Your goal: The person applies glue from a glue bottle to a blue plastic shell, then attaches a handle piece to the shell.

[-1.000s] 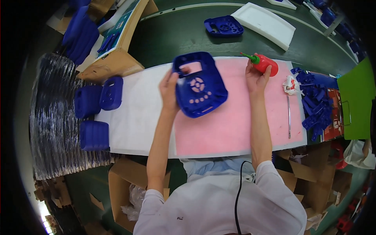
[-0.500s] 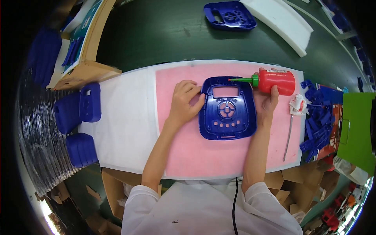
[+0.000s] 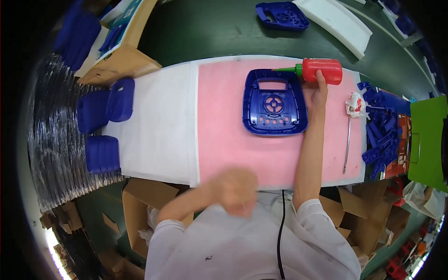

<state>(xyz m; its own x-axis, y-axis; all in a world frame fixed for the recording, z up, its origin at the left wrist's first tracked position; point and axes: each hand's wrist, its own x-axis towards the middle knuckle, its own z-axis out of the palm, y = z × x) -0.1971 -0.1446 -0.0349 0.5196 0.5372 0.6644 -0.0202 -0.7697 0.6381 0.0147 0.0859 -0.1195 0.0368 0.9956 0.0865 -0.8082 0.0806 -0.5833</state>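
My right hand [image 3: 318, 88] is wrapped round a red squeeze bottle [image 3: 323, 71], which lies sideways with its long green nozzle pointing left. The nozzle's red tip sits over the top edge of a blue plastic housing [image 3: 249, 109]. That housing lies on the pink mat, hollow side up, with a rectangular window, a round grille and a row of small holes. Away from it, my left hand [image 3: 236, 190] hovers in front of my chest near the mat's front edge. Motion smears its fingers, so I cannot make out their shape.
The pink mat [image 3: 224, 149] covers the right of the white sheet [image 3: 156, 116]. At right lie a metal rod [image 3: 347, 144], a crumpled white wrapper [image 3: 355, 105] and blue parts [image 3: 382, 135]. More blue housings [image 3: 102, 154] stand at left; another [image 3: 282, 16] lies beyond, beside white foam [image 3: 336, 23].
My left hand has left the blue housing and come back toward my chest. The view has shifted, while my right hand still holds the bottle with its nozzle over the housing's top edge.
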